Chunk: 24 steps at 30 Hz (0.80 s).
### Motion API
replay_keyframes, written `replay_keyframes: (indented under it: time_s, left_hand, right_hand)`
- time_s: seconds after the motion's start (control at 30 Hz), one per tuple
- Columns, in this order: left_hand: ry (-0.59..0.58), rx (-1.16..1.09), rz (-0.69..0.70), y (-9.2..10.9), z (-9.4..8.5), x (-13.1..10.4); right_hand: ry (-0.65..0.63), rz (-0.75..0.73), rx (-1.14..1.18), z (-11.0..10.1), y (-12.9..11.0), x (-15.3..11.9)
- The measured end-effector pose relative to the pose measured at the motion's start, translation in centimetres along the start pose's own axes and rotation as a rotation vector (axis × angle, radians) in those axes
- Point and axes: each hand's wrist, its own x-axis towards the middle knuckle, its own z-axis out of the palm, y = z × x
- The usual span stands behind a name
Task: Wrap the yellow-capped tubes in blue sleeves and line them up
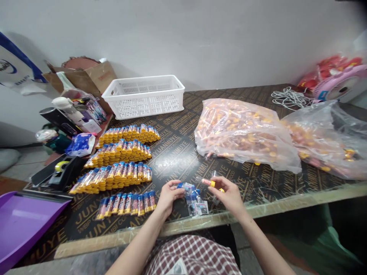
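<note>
My left hand (171, 194) has its fingertips closed on the end of a blue-capped wrapper (187, 186) near the table's front edge. Between the fingers of my right hand (225, 189) is a small clear tube with pink contents and a yellow cap (208, 182). Other blue pieces and a clear printed packet (198, 207) lie between the hands. To the left, finished-looking tubes with blue tops and yellow bases form stacked rows (114, 177), with one shorter row (126, 203) closest to me.
A white basket (146, 101) stands at the back. Large clear bags of yellow-capped tubes (237, 130) lie on the right. A tape dispenser (61, 173) and purple dustpan (28, 225) are at left. White cord (291, 98) and a pink fan (341, 86) sit back right.
</note>
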Motion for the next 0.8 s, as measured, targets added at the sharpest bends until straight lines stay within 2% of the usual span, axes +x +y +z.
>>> replay_keyframes:
  time_s: [0.1,0.23,0.43,0.8]
  left_hand:
    - [0.051,-0.108,-0.053,0.0,0.1,0.3]
    - [0.089,-0.162,-0.052,-0.2,0.1,0.6]
    - [0.043,-0.187,-0.028,-0.3,-0.1,0.4]
    - [0.113,-0.159,-0.015,-0.5,-0.4,0.6]
  right_hand:
    - [0.166,0.092,0.264,1.5,-1.5,-1.4]
    - [0.225,0.054,0.371,3.0,-2.4,-2.8]
    - [0.255,-0.044,0.329,3.4,-2.8,-3.8]
    - [0.262,-0.182,0.180,3.5,-3.3,-4.0]
